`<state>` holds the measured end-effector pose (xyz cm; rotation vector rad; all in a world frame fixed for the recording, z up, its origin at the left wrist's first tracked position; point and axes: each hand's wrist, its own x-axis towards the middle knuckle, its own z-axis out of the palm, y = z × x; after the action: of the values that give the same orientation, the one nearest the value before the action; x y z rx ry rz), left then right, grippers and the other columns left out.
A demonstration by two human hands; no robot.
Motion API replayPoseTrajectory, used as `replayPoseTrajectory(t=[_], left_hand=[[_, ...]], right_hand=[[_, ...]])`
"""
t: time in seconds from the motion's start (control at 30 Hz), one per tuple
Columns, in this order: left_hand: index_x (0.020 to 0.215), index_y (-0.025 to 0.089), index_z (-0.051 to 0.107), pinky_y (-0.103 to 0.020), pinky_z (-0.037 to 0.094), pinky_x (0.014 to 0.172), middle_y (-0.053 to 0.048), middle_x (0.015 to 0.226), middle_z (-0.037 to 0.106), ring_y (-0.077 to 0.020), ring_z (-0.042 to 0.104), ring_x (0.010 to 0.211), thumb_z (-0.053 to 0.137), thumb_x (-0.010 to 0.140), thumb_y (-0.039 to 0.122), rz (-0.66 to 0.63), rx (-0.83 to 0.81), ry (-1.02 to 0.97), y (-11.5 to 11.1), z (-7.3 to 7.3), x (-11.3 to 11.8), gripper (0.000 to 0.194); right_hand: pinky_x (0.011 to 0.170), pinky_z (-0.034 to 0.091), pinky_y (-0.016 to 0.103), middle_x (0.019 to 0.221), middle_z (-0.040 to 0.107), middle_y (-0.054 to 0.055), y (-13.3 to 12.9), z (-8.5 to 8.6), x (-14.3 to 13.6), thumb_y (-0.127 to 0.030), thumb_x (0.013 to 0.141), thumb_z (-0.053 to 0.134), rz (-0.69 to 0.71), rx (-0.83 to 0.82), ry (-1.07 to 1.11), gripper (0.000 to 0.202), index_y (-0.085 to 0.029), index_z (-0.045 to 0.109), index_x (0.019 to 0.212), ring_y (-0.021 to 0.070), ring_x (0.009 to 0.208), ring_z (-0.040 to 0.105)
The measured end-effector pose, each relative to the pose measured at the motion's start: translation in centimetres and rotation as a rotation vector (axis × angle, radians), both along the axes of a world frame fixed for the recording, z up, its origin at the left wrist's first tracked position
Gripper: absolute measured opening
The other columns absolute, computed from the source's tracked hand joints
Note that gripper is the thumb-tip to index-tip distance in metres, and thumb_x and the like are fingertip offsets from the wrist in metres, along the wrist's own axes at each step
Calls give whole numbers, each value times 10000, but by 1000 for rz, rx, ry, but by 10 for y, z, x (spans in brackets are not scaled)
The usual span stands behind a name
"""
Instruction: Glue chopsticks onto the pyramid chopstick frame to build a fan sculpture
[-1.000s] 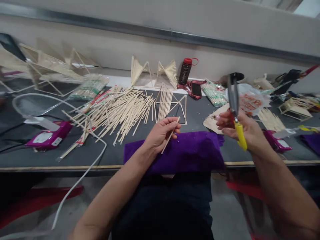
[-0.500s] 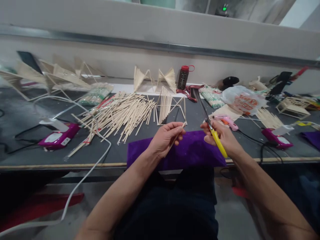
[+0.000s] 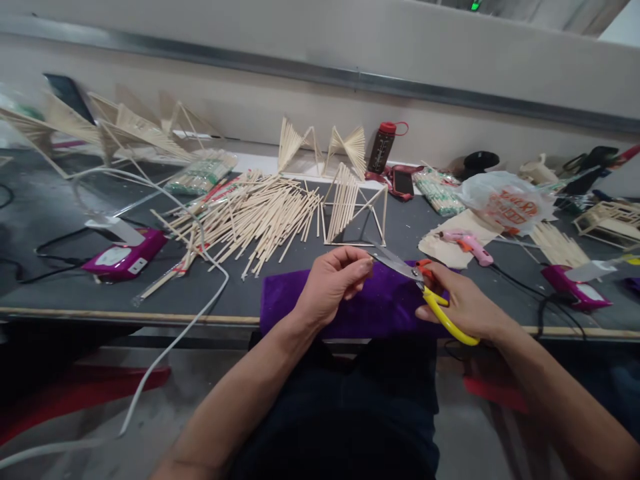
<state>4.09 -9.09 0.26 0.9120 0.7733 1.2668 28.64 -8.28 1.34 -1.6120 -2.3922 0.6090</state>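
Observation:
My left hand [image 3: 336, 283] pinches a thin wooden stick [image 3: 373, 256]; only its tip shows past the fingers, and the rest is hidden by the hand. In my right hand [image 3: 465, 299] are scissors [image 3: 453, 325] with yellow handles, an orange-red part showing by the fingers. Their blades are apart and point left, reaching the stick's tip at my left fingertips. Both hands are above a purple cloth [image 3: 283, 300] at the table's front edge. Just beyond them stands a small frame [image 3: 345, 200] of wooden sticks with a fanned row on one side.
A pile of loose sticks [image 3: 265, 213] lies left of the frame. A pink glue gun [image 3: 467, 243] rests on a flat tan piece at right. Purple power boxes [image 3: 125, 253] sit on both sides, a white cable [image 3: 215, 293] crossing at left. A red-lidded bottle [image 3: 383, 148] stands behind.
The scissors have swung down to the left, from pointing up and away to having their blades at the stick's tip. My left hand keeps its pinch. The view has shifted slightly.

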Motion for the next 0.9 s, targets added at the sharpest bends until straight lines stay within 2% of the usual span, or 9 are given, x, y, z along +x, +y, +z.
replayPoseTrajectory(t=[0.13,0.3,0.47,0.6,0.73,0.9], left_hand=[[761,153,646,-155,223,388,58,529,499,-21,356,408,729,710,200,-1,38,15,-1,-3,7,108],[726,150,628,-163,238,411,64,530,489,-17,323,411,718,678,157,27,33,40,-2,-5,15,102],[720,156,623,-170,264,427,64,541,498,-20,325,420,718,680,172,38,24,64,-4,-7,18,104],[735,154,644,-179,273,428,51,545,509,-30,345,429,733,688,227,43,29,94,-7,-8,18,124],[742,156,653,-184,276,421,49,534,502,-37,352,428,749,681,282,49,22,87,-9,-10,20,169],[727,159,629,-179,281,420,51,541,518,-28,344,416,758,678,265,51,11,42,-12,-11,24,174]], right_hand=[[658,402,303,868,564,10,-6,-3,-4,-459,726,665,46,-11,27,413,-216,474,1000,167,723,499],[638,394,295,865,577,15,-9,-4,-9,-452,728,663,23,-30,13,424,-209,481,1024,165,706,512],[597,367,286,817,593,15,-13,-3,-9,-477,742,653,10,-28,-38,453,-210,495,1072,172,668,527],[566,345,287,744,584,9,-18,-7,-9,-502,798,588,10,-50,-37,386,-205,495,1026,172,618,518],[596,351,294,799,618,36,-20,-12,-8,-349,829,525,22,-3,-12,210,-204,474,971,183,655,542],[588,341,283,774,611,31,-17,-16,-5,-227,776,511,57,13,-9,142,-209,449,903,173,633,529]])
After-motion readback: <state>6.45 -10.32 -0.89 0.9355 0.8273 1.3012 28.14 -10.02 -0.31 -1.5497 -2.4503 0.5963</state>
